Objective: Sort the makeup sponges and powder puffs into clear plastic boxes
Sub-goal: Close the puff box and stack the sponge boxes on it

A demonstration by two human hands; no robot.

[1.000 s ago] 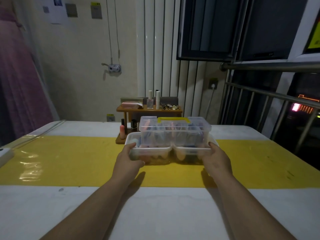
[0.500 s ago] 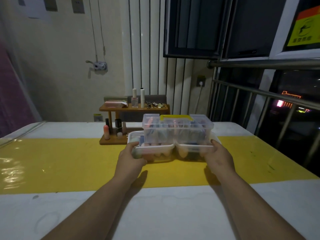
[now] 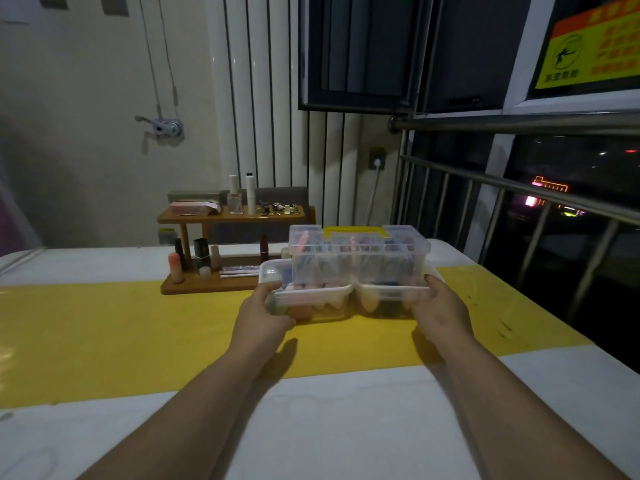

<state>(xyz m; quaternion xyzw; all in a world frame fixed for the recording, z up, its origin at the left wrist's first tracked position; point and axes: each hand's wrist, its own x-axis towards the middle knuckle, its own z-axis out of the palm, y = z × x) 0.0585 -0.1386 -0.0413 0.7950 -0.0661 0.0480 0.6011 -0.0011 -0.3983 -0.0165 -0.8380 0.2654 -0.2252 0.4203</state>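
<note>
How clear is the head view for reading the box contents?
Head view: dim, so contents of the lower left box and lower right box read only as vague shapes; the left hand and right hand gripping them cast shadows on the yellow runner.

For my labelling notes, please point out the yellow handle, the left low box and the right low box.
yellow handle [image 3: 353, 230]: head view, middle of its bar.
left low box [image 3: 322, 301]: head view, front wall.
right low box [image 3: 384, 299]: head view, front wall.
</note>
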